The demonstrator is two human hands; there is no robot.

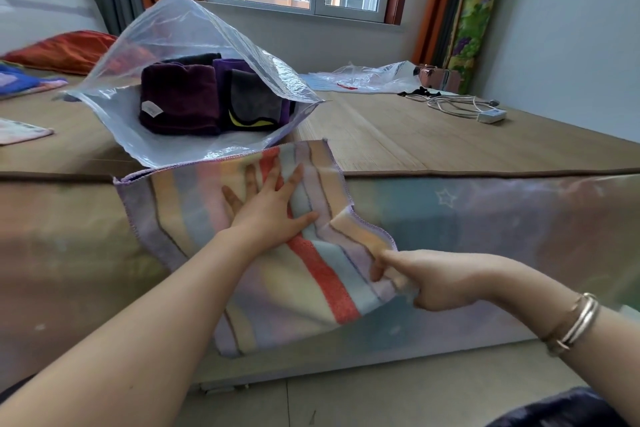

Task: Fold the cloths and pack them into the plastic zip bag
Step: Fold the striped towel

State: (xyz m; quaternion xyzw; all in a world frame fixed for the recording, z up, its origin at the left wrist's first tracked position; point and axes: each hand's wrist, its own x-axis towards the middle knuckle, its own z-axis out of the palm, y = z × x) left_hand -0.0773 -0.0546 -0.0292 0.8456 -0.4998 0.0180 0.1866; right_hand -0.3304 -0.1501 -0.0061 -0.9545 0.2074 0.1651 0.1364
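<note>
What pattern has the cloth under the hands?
Pastel stripes with one bold red stripe on the cloth, head view.

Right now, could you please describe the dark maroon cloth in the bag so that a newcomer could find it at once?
Start at the bed under the window and find the big clear plastic zip bag gaping open near its front edge. The dark maroon cloth sits folded inside, on the left. Unlike the purple cloth with grey and yellow beside it, it is plain and carries a small white label.

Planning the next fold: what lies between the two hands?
In the head view, only striped cloth: left hand presses it flat, right hand pinches its edge.
</note>
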